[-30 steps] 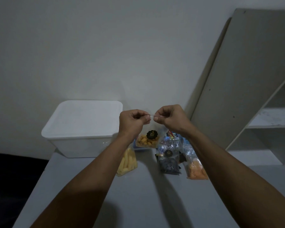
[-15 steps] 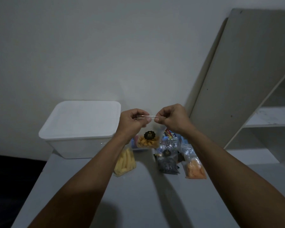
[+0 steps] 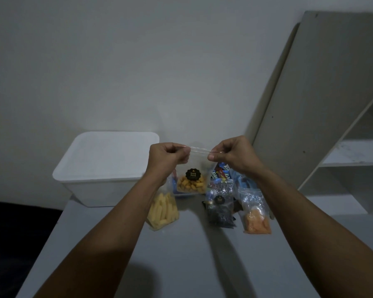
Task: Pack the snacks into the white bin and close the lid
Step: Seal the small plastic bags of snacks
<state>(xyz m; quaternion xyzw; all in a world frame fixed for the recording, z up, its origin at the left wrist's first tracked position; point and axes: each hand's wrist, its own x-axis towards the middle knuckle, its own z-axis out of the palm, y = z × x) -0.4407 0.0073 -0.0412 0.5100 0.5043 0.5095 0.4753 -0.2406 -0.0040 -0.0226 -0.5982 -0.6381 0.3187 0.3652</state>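
A clear pouch of orange puffs (image 3: 191, 181) with a black round label hangs upright above the table. My left hand (image 3: 167, 157) pinches its top left corner and my right hand (image 3: 232, 153) pinches its top right corner. The white bin (image 3: 99, 186) stands at the table's back left with its lid (image 3: 108, 155) on. On the table lie a bag of yellow sticks (image 3: 163, 209), a dark snack bag (image 3: 220, 208), an orange snack bag (image 3: 256, 216) and blue-red wrapped snacks (image 3: 221, 172) behind the held pouch.
The grey table (image 3: 181, 265) reaches toward me between my forearms. A white shelf unit (image 3: 342, 147) leans at the right, close to the snacks. A pale wall rises behind the bin. The floor at the left is dark.
My hands have spread apart along the pouch's top edge, and the pouch has risen slightly. The bin and the other bags have not moved.
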